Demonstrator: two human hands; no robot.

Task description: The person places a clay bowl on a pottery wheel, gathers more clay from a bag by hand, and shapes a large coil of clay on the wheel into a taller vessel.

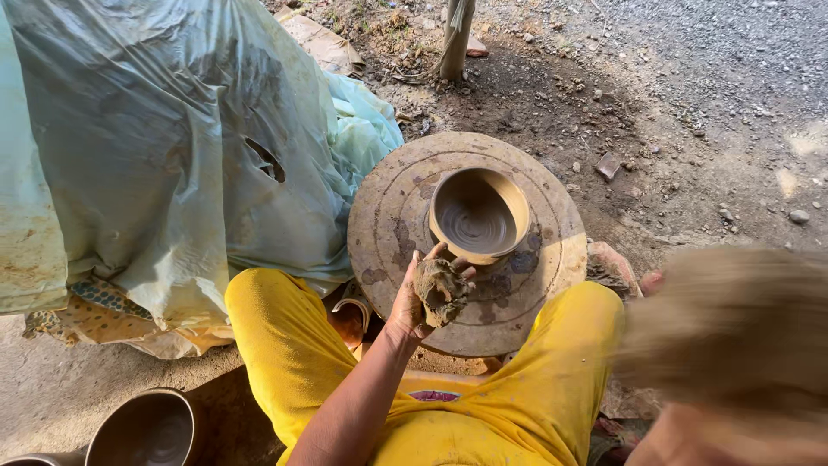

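Holding a clay lump [442, 290] in our left hand [414, 302], fingers curled around it, just above the wheel [388, 216] | formed bowl [479, 216] sits at wheel centre, apparently shaped, not yet removed | right hand [733, 345] blurred, grip unreadable.

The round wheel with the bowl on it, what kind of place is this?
Probably an outdoor pottery workplace. A wet clay bowl sits on a potter's wheel on bare dirt ground, and the left hand holds a clay lump.
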